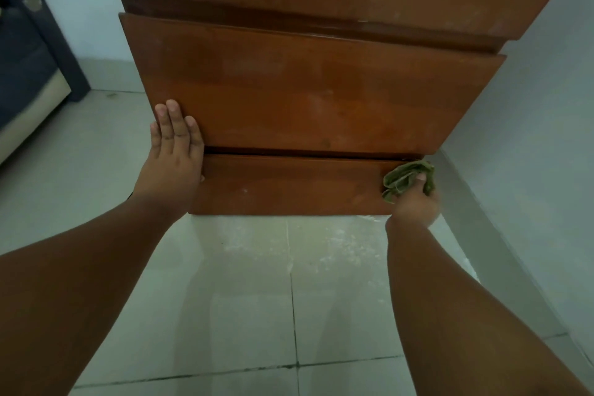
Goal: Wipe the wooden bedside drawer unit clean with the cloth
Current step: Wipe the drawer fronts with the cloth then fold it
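**Drawer unit: bottom front under the cloth, pale marks left higher up**

Drawer unit of glossy reddish-brown wood (308, 90) stood on the pale tiled floor (244, 299), against the light wall. Your right hand (414, 199) was clenched around the crumpled green cloth (406, 178), pressing it to the right end of the unit's lowest drawer front. Your left hand (175, 151) lay flat and released on the unit's left edge, bracing it. A whitish speck showed left of the cloth, and pale smudges marked the middle drawer front and top panel, so I judge much remained to wipe.
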